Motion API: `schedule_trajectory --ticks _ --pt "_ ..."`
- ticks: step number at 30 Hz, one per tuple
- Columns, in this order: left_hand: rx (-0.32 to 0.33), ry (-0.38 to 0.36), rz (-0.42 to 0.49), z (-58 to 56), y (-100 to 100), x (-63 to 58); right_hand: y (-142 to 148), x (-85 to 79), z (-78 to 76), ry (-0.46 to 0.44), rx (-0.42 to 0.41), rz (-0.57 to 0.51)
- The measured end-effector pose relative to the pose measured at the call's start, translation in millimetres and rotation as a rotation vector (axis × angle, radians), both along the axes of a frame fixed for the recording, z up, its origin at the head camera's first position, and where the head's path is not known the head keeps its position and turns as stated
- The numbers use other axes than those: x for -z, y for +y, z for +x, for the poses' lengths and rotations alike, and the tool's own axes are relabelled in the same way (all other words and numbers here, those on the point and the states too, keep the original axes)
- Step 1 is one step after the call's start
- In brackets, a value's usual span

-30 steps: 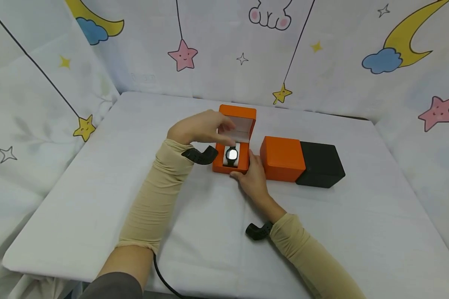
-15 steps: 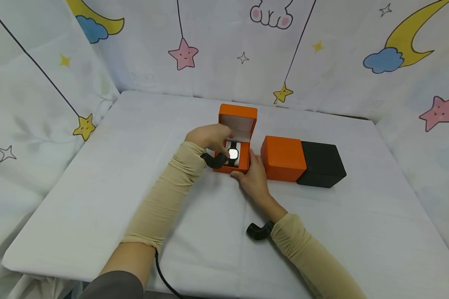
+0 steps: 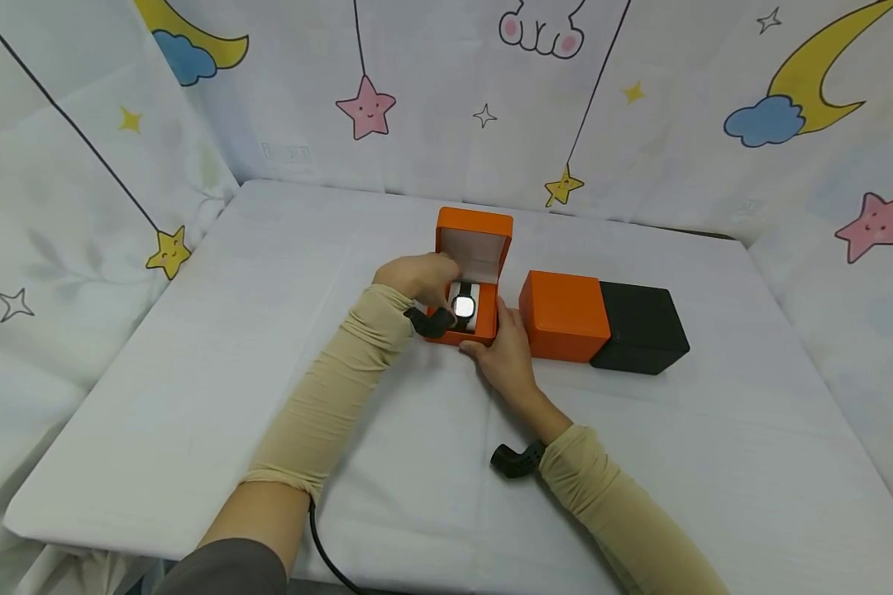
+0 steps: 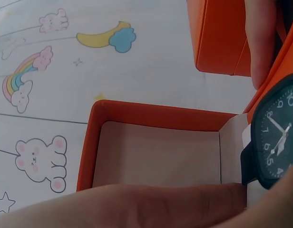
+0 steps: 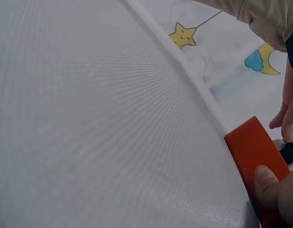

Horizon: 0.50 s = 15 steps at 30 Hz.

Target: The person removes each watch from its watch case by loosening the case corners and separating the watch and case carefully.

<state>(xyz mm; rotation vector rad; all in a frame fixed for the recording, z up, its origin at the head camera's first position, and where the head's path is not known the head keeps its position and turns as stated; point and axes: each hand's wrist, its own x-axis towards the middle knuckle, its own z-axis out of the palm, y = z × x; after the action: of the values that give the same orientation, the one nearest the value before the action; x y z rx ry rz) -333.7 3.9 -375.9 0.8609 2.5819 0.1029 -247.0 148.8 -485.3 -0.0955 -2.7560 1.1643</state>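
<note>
An orange watch box (image 3: 485,322) stands on the table with its lid (image 3: 476,221) raised, showing a pale lining. Inside it a round-faced wristwatch (image 3: 464,307) with a black strap sits around a white cushion (image 4: 253,192). My left hand (image 3: 417,277) reaches in from the left, forefinger and thumb bent about the watch and cushion; its exact contact is partly hidden. My right hand (image 3: 506,355) grips the box's near right corner, its thumb (image 5: 265,183) on the front wall and its fingers along the right side.
To the right of the open box stand an orange box (image 3: 565,318) and a black box (image 3: 640,328), side by side. They rest on a white-covered table (image 3: 417,463). A patterned curtain (image 3: 432,99) hangs behind. A black cable (image 3: 323,554) trails below my left arm.
My left hand has come down and to the right from above the box, onto the watch; in the last half second it barely moves. The right hand holds its place.
</note>
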Motion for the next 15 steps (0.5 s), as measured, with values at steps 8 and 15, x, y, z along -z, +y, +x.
schedule_trajectory --ticks 8,15 --pt "-0.005 -0.011 -0.013 -1.8 0.0 3.7 0.8 2.1 0.1 0.012 -0.008 0.000" --pt "-0.007 -0.007 -0.012 -5.1 -1.3 6.1 1.1 3.0 0.0 0.021 -0.013 -0.003"
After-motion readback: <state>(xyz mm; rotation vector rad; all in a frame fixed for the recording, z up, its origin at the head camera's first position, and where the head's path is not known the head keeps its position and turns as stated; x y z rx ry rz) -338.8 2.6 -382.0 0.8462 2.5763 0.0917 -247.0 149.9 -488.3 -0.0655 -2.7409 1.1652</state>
